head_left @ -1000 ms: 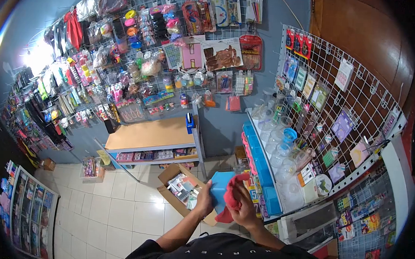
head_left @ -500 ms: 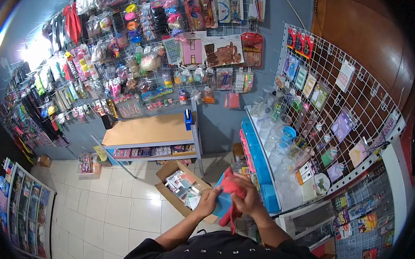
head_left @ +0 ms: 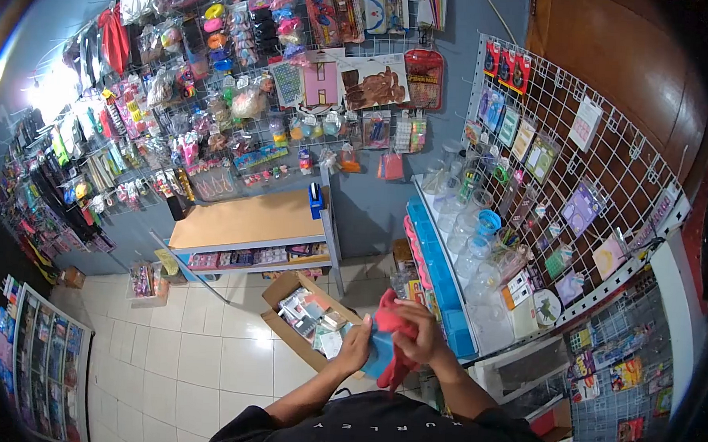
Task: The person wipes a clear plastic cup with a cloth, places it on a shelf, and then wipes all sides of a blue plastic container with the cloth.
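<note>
My left hand grips the near-left edge of a flat blue object, whose exact kind I cannot make out. A red cloth is bunched in my right hand, fingers curled over it. The cloth lies against the blue object, its loose end hanging towards my shirt. Just beyond my left hand, an open cardboard box on the floor holds several small packets.
A shelf unit with a tan top stands against the wall, a blue dispenser on its corner. To the right, clear jars line a shelf beside a wire grid rack. Packaged goods hang on the wall; a display case is at left.
My right hand and the red cloth have shifted slightly over the blue object. Both hands keep their hold. The view has moved a little, so the surroundings sit slightly further left.
</note>
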The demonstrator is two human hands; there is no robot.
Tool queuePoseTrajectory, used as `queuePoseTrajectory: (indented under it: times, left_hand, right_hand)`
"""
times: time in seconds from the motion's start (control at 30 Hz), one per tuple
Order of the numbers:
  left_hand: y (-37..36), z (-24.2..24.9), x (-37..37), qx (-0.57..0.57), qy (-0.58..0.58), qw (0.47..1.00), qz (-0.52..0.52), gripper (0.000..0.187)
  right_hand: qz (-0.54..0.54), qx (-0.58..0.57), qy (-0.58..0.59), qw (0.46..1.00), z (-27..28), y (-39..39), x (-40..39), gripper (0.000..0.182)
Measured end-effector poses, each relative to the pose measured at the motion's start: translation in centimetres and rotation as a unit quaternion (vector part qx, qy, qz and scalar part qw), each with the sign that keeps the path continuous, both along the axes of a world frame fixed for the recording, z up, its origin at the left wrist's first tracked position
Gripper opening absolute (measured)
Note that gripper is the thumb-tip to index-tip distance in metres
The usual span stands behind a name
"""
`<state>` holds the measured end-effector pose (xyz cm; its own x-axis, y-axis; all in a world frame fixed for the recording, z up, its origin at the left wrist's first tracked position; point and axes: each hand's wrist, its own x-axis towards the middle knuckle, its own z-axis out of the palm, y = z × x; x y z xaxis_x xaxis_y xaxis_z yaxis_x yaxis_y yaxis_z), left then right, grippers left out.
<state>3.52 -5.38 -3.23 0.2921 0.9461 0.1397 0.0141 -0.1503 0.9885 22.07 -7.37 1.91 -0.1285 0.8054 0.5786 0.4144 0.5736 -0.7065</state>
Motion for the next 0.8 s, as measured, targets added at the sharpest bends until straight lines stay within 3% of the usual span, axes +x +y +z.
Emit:
queuePoseTrajectory:
  times: [0.07,0.17,0.2,0.3,0.33,0.47,0.5,0.6,0.73,0.8]
  left_hand:
    - [0.5,-3.2,1.3,0.088,-0.024,0.994,0.068,0.062]
    - [-0.7,3.4,1.5,-0.047,-0.115,0.991,0.041,0.061]
    - [-0.3,2.4,1.0,-0.004,-0.078,0.997,0.018,0.062]
    - [0.5,0.6,-0.6,0.044,0.008,0.998,-0.034,0.062]
    - [-0.1,2.1,-0.9,0.006,0.021,0.999,-0.041,0.063]
    - [-0.1,0.7,-0.5,-0.013,0.017,1.0,-0.02,0.065]
    - [0.1,0.6,-0.4,-0.026,0.024,0.999,-0.011,0.065]
    - [0.1,1.3,0.1,-0.023,0.02,0.999,0.024,0.064]
    - [0.9,1.4,0.6,-0.059,-0.061,0.996,0.04,0.064]
    - [1.1,2.1,-0.4,-0.042,-0.025,0.999,0.022,0.064]
  right_hand:
    - [0.028,0.053,-0.104,0.993,2.0,-0.9,-0.7,0.054]
    - [0.054,0.034,-0.136,0.989,3.2,-1.1,-1.4,0.054]
    - [0.06,0.032,-0.132,0.989,3.2,-1.1,-1.4,0.055]
    - [0.084,0.005,0.099,0.992,-0.9,1.0,-0.6,0.047]
    - [0.087,-0.016,0.162,0.983,-1.2,1.3,-0.4,0.045]
    - [0.094,-0.246,0.139,0.955,0.8,1.3,0.9,0.045]
    - [0.043,-0.189,0.035,0.98,0.4,1.6,0.6,0.048]
    - [0.046,-0.048,-0.089,0.994,1.1,1.0,-0.4,0.052]
    - [0.07,-0.004,-0.111,0.991,1.1,0.8,-1.2,0.06]
    - [0.065,0.023,-0.007,0.998,0.9,1.2,-1.4,0.061]
